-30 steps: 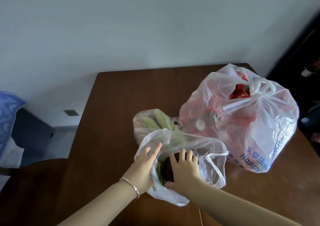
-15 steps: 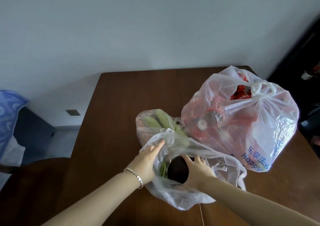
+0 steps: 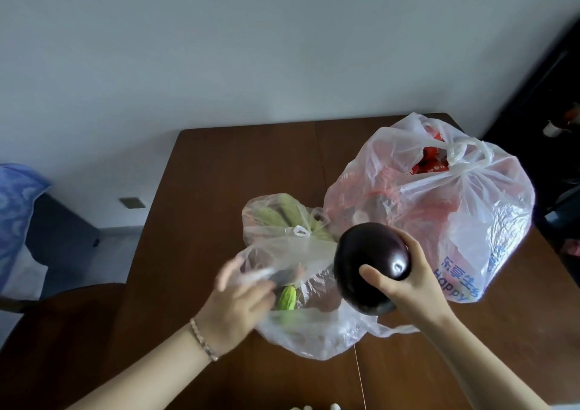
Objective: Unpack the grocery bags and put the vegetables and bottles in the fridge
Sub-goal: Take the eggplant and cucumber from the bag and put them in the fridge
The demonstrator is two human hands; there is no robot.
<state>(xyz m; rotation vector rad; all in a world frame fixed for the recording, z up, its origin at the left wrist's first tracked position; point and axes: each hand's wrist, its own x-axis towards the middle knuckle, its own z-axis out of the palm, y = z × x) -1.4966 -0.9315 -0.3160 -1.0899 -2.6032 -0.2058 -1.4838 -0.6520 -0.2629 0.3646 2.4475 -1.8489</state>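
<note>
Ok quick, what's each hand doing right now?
Left hand: gripping the rim of the small clear plastic bag.
Right hand: closed around the round dark purple eggplant, clear of the bag.

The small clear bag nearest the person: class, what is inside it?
A pale green bumpy vegetable shows inside the small clear bag. Crumpled plastic and the left hand cover the rest.

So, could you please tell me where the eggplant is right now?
In the head view, the eggplant is held above the table in the right hand, right of centre, between the small open bag and the large knotted bag.
</note>
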